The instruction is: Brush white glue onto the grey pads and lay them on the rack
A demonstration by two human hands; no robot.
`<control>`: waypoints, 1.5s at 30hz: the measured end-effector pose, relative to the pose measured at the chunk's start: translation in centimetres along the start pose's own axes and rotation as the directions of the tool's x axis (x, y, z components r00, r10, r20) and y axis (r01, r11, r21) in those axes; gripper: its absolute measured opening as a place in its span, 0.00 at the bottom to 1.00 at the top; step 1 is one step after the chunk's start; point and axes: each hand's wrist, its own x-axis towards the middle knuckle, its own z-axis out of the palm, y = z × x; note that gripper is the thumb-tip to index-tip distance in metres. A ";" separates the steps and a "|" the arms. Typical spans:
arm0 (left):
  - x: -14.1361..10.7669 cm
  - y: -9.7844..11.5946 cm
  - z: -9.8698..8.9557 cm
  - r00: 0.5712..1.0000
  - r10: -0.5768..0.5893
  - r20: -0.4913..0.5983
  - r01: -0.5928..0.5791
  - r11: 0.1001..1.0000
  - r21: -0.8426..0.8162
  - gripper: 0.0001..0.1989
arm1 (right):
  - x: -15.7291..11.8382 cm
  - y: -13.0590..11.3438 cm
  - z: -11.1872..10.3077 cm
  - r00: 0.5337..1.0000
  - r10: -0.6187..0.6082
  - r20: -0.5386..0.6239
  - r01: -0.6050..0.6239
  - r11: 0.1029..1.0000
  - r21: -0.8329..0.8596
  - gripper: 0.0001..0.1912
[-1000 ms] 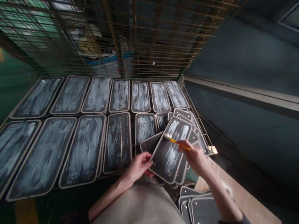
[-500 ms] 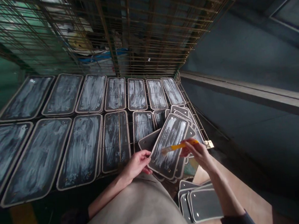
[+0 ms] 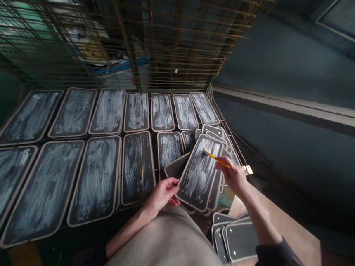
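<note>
A dark rectangular panel (image 3: pixel 196 172) with a pale rim and white streaks lies tilted on top of a loose stack of similar panels. My left hand (image 3: pixel 165 192) pinches its lower left edge. Above its right side, my right hand (image 3: pixel 232 173) is closed on a yellow-handled brush (image 3: pixel 219 161), whose bristles meet the upper middle of the streaked face. Two rows of streaked panels, one of them a dark panel (image 3: pixel 94 177), lie on the wire rack to the left.
Wire shelving (image 3: pixel 181 33) rises behind the rows. More dark panels (image 3: pixel 241 241) are piled on a light wooden board (image 3: pixel 293 226) at the lower right. A grey wall (image 3: pixel 299 68) with a ledge stands to the right.
The brush has moved up the panel and its handle now slopes down to the right, with my right hand turned along with it. My left hand stays at the panel's edge.
</note>
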 end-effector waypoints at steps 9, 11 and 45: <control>-0.2 0.1 -0.3 0.999 -0.006 0.031 0.006 1.000 0.004 0.21 | -1.9 -4.3 -1.3 0.985 0.163 0.054 -0.171 0.904 0.391 0.13; -0.3 0.1 -0.3 1.000 0.000 0.027 0.000 1.000 0.011 0.21 | -0.5 -3.5 -0.1 0.984 0.159 -0.076 -0.129 0.944 0.305 0.13; 0.3 0.2 -0.2 1.000 0.023 0.005 -0.023 0.996 0.089 0.20 | -0.5 1.7 1.7 0.915 0.189 -0.356 -0.145 0.978 0.147 0.13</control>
